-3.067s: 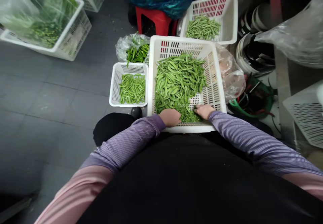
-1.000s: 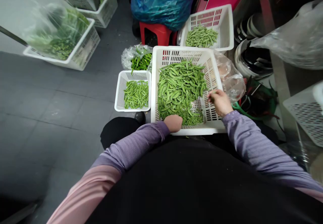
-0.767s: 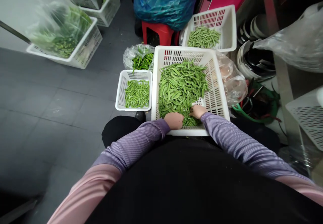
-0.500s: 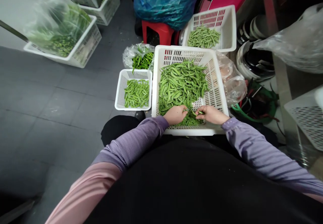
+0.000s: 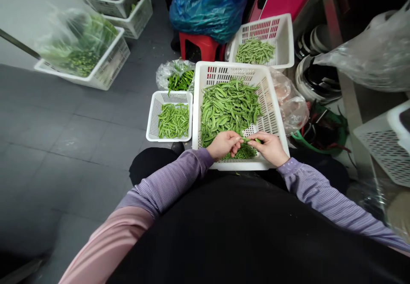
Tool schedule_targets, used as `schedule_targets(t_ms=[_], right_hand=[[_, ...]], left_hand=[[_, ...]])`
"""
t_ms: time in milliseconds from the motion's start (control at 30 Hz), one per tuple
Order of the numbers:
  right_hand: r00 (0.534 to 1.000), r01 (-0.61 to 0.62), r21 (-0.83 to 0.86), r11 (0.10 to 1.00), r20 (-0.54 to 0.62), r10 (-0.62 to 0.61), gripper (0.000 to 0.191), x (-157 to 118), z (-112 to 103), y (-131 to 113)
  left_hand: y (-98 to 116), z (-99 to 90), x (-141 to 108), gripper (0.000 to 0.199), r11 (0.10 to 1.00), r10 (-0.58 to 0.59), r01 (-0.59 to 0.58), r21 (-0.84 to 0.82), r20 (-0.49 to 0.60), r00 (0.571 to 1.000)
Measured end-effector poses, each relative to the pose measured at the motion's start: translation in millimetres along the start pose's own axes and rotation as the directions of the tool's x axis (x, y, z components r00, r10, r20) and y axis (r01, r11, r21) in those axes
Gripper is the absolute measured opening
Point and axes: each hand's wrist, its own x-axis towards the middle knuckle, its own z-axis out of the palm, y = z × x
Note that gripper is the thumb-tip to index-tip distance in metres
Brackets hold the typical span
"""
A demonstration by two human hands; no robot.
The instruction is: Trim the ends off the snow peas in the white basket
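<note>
the left hand point(image 5: 226, 144) and right hand point(image 5: 269, 148) have their fingertips pinched closed on a green pod point(image 5: 246, 139), 1 at each end, above the near end of the large white basket point(image 5: 280, 126). in it lie heaped pods point(image 5: 229, 106) and finer green bits point(image 5: 243, 152). just left sits a small white basket point(image 5: 152, 124) of pods; behind that, a clear bag point(image 5: 162, 74) of green peppers point(image 5: 180, 80).

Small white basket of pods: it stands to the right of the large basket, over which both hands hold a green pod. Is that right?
Wrong side: the head view shows the small white basket left of the large basket. The left hand and right hand do hold a green pod over the large one.
</note>
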Motion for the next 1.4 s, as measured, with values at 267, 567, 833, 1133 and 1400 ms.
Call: schedule_targets(t_ms=[267, 567, 833, 1133, 1400], right_hand=[[0.946, -0.227, 0.614, 0.756, -0.047, 0.322, 0.024, -12, 20, -4], [0.94, -0.301, 0.537, 0.788, 0.028, 0.339, 0.024, -18, 9, -1], [0.978, -0.158, -0.672, 0.724, -0.005, 0.209, 0.023, -16, -11, 29], [0.806, 0.522, -0.563, 0.64, 0.57, -0.156, 0.02, 10, -12, -20], [0.926, -0.346, 0.336, 0.876, 0.27, 0.262, 0.041, 9, 11, -20]], left_hand=[[-2, -20.0, 4, 0.016, 0.587, -0.098, 0.054, 0.808, 0.005, 0.995], [-1, -8.2, 2, 0.031, 0.451, 0.088, -0.29, 0.844, 0.281, 0.956], [1, -13.9, 2, 0.035, 0.019, -0.014, -0.193, 0.981, 0.193, 0.981], [1, -10.1, -3, 0.034, -0.049, -0.001, -0.333, 0.942, 0.333, 0.943], [7, -7.5, -5, 0.034, 0.365, 0.415, -0.311, 0.878, 0.146, 0.898]])
